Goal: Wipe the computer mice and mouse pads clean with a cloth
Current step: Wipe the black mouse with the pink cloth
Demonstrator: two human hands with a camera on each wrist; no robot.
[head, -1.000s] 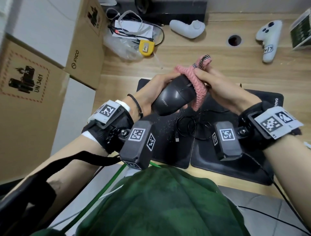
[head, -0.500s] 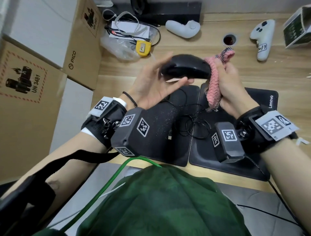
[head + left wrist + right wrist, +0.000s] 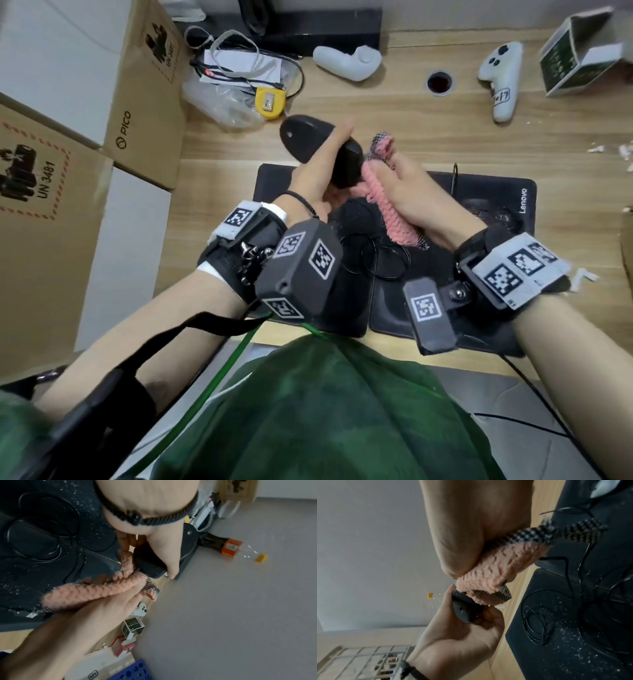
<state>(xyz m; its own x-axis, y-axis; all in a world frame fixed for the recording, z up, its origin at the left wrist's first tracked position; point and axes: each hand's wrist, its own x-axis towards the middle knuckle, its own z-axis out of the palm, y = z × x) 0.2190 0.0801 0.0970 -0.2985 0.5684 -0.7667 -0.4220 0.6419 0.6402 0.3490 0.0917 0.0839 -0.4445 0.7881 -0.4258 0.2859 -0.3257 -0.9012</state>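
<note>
My left hand (image 3: 322,164) grips a black wired mouse (image 3: 305,138) above the desk, its underside turned up toward the camera. In the left wrist view the thumb lies along the mouse (image 3: 150,563). My right hand (image 3: 411,192) holds a pink knitted cloth (image 3: 383,202) with a checkered edge and presses it against the mouse's near end. The cloth (image 3: 496,573) meets the mouse (image 3: 464,609) in the right wrist view too. Two black mouse pads lie side by side below, the left pad (image 3: 346,308) speckled with white crumbs, the right pad (image 3: 496,202) marked Lenovo.
The mouse's coiled cable (image 3: 380,260) lies across both pads. Cardboard boxes (image 3: 51,212) stand at the left. Two white controllers (image 3: 346,61) (image 3: 501,82), a yellow tape measure (image 3: 270,102), a plastic bag and a small open box (image 3: 579,54) sit at the back of the desk.
My left hand has turned the mouse over, so its underside now faces up. The mouse tilted toward the back left, and the cloth moved to its near end.
</note>
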